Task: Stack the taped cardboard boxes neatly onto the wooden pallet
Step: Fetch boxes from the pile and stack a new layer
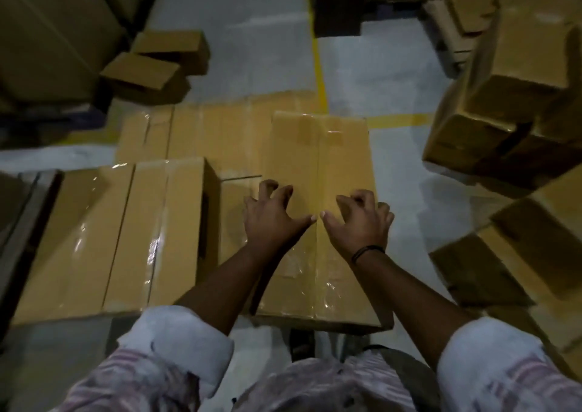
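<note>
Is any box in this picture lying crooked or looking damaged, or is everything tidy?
Yes. The boxes at the right lie in a tilted, jumbled heap, not stacked square. Two small boxes at the upper left also sit askew to each other. The taped box in the middle lies flat.

Rolled striped sleeves (176, 339), black wristband (367, 252)

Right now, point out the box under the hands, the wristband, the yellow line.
box (318, 159): head view, top face.
wristband (368, 251): head view, its middle.
yellow line (319, 71): head view, far stretch.
</note>
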Available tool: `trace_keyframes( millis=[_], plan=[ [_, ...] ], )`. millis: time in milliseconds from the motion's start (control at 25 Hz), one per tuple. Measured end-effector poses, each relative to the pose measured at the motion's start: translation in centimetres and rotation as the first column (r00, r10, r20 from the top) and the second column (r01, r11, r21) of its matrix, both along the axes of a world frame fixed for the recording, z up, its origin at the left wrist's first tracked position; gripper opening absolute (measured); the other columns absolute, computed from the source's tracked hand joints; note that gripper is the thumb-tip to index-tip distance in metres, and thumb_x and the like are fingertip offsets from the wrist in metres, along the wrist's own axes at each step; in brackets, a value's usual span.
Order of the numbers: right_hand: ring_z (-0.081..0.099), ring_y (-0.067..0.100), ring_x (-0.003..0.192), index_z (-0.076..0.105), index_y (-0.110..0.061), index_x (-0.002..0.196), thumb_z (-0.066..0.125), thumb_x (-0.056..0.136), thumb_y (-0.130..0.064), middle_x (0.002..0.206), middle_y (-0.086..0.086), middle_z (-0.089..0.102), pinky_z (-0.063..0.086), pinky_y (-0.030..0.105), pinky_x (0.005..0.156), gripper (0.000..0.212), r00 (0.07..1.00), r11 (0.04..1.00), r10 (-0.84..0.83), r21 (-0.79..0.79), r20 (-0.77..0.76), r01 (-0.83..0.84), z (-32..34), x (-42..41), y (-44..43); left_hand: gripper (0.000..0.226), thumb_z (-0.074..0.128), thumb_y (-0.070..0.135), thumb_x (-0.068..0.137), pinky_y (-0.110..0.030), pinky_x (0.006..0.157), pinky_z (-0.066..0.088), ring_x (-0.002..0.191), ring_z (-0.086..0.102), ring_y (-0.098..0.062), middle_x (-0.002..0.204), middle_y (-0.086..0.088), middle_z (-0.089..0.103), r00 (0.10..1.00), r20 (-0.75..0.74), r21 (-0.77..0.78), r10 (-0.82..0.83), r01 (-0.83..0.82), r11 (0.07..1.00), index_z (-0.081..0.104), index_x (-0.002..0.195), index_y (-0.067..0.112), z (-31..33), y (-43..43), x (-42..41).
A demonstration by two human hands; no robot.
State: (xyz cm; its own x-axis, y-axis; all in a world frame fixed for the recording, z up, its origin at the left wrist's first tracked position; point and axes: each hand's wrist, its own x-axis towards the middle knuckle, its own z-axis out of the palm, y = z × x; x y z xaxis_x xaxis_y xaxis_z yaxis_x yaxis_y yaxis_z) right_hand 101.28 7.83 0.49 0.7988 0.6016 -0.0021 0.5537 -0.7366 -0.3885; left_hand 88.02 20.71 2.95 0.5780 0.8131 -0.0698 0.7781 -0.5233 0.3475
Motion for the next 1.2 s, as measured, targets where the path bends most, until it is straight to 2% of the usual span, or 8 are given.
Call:
trace_keyframes(
  millis=[160,320,520,680,1000,1200],
  plan=[
    [0.042,0.03,0.109,0.063,-0.037,0.113,0.055,0.081,-0.071,0.126,-0.007,0.043,0.033,0.044,0.098,0.047,0.988,0.989,0.148,-0.018,-0.034,-0.149,-0.9,-2.4,1.8,0.096,0.059,0.091,0.066,-0.043,0.094,0.044,0.124,0.044,-0.035,0.15,0.005,0.035,0.987,-0.074,-0.019,0.139,-0.141,0.99,0.05,0.145,0.038,-0.5,0.1,-3.9],
    [0.042,0.031,0.107,0.063,-0.038,0.111,0.054,0.082,-0.07,0.122,-0.005,0.043,0.032,0.044,0.097,0.044,0.959,0.96,0.278,-0.031,-0.048,-0.28,-1.2,-3.6,3.2,0.1,0.056,0.093,0.063,-0.048,0.098,0.045,0.127,0.042,-0.036,0.152,0.005,0.033,0.965,-0.071,-0.05,0.252,-0.256,0.965,0.049,0.146,0.037,-0.8,-0.9,-6.8],
    [0.044,0.031,0.105,0.061,-0.039,0.115,0.05,0.084,-0.071,0.117,-0.004,0.042,0.035,0.046,0.099,0.046,0.948,0.952,0.306,-0.002,-0.081,-0.307,-2.4,-5.2,5.5,0.098,0.057,0.093,0.062,-0.048,0.1,0.043,0.122,0.043,-0.035,0.148,0.006,0.036,0.944,-0.094,0.021,0.317,-0.317,0.948,0.054,0.142,0.037,0.1,1.5,-7.7],
    [0.043,0.031,0.107,0.06,-0.039,0.117,0.052,0.084,-0.07,0.119,-0.003,0.042,0.035,0.045,0.098,0.046,0.955,0.958,0.286,0.001,-0.082,-0.287,-3.9,-6.0,8.7,0.1,0.06,0.091,0.062,-0.047,0.099,0.044,0.121,0.044,-0.035,0.148,0.005,0.035,0.95,-0.11,-0.022,0.292,-0.296,0.955,0.052,0.144,0.036,-1.4,5.3,-8.5],
    [0.039,0.033,0.112,0.055,-0.034,0.12,0.047,0.085,-0.069,0.124,-0.001,0.039,0.035,0.047,0.096,0.05,0.96,0.949,0.281,-0.148,-0.018,-0.28,-10.8,-8.1,17.6,0.096,0.066,0.088,0.061,-0.049,0.1,0.046,0.123,0.045,-0.037,0.151,0.01,0.03,0.961,-0.068,-0.158,0.269,-0.277,0.948,0.051,0.142,0.04,-10.3,14.6,-10.8],
    [0.039,0.034,0.116,0.054,-0.033,0.121,0.055,0.083,-0.067,0.128,0.002,0.039,0.035,0.047,0.095,0.051,0.972,0.956,0.234,-0.186,0.008,-0.228,-16.0,-9.2,21.5,0.099,0.072,0.08,0.064,-0.05,0.102,0.045,0.128,0.042,-0.041,0.156,0.006,0.022,0.988,-0.072,-0.253,0.137,-0.151,0.956,0.045,0.149,0.036,-15.9,19.1,-12.6]
  ],
)
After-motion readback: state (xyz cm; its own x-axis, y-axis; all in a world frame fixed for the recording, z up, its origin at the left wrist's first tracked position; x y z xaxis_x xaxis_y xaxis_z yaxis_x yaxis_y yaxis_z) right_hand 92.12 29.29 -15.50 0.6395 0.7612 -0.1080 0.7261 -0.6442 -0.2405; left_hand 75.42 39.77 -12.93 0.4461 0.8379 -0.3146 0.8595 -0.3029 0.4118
